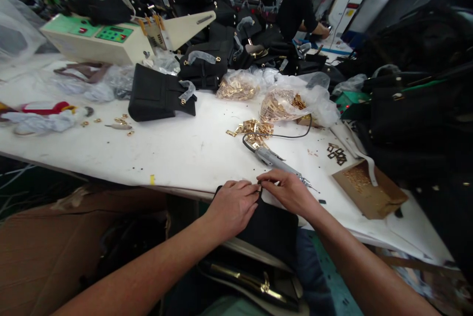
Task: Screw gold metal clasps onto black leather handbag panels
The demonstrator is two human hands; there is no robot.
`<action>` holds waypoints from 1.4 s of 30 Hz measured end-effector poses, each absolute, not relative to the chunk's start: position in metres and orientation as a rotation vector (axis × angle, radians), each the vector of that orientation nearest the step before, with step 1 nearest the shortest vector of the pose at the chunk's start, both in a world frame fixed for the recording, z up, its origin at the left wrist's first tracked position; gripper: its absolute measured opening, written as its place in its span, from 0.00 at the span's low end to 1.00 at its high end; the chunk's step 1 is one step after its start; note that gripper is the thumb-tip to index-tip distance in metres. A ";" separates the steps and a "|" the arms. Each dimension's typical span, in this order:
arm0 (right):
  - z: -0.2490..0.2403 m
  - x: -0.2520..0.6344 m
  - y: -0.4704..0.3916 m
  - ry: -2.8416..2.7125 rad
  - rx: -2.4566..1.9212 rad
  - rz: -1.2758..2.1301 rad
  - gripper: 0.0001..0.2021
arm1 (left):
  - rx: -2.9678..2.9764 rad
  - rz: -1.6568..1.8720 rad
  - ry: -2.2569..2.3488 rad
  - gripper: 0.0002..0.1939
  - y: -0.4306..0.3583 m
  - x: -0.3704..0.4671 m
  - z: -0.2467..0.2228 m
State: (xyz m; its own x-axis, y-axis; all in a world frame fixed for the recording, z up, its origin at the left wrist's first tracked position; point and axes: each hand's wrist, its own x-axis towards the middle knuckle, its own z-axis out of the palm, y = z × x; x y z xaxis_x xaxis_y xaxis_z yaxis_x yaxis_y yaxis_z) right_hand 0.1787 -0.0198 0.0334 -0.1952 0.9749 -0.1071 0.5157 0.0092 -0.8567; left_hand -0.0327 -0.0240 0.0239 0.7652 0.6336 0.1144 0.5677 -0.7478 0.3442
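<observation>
At the far left of the white worktable we see a cream control machine with a green panel, and just in front of it a black bag lying on its side. At the near edge, our left hand presses down on a black bag piece, fingers curled closed over its top edge; our right hand pinches the same edge, fingertips drawn together, though what small part they grip, if any, we cannot tell. Just beyond lies an electric screwdriver beside loose gold fittings. A co-worker sits at the far right.
</observation>
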 end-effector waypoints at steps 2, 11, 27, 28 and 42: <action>0.035 0.179 -0.017 -1.548 -1.546 1.211 0.11 | 2.682 0.314 0.928 0.12 -0.023 -0.032 0.023; 0.019 0.174 -0.017 -1.243 -1.742 1.328 0.18 | 2.628 0.282 0.922 0.07 -0.016 -0.033 0.023; 0.023 0.174 -0.013 -1.577 -1.767 1.288 0.13 | 2.491 0.358 0.926 0.09 -0.012 -0.035 0.018; 0.023 0.173 -0.013 -1.582 -1.769 1.278 0.12 | 2.496 0.353 0.936 0.09 -0.012 -0.035 0.019; 0.019 0.171 -0.009 -1.647 -1.852 1.122 0.07 | 2.636 0.227 0.931 0.10 -0.015 -0.032 0.023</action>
State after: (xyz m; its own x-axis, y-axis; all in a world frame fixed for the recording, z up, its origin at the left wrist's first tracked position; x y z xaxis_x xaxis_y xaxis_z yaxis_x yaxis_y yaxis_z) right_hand 0.1707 -0.0092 0.0191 -0.0260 0.9569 -0.2892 0.6196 -0.2116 -0.7558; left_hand -0.0317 -0.0152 0.0234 0.7730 0.6333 0.0380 0.5799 -0.7296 0.3625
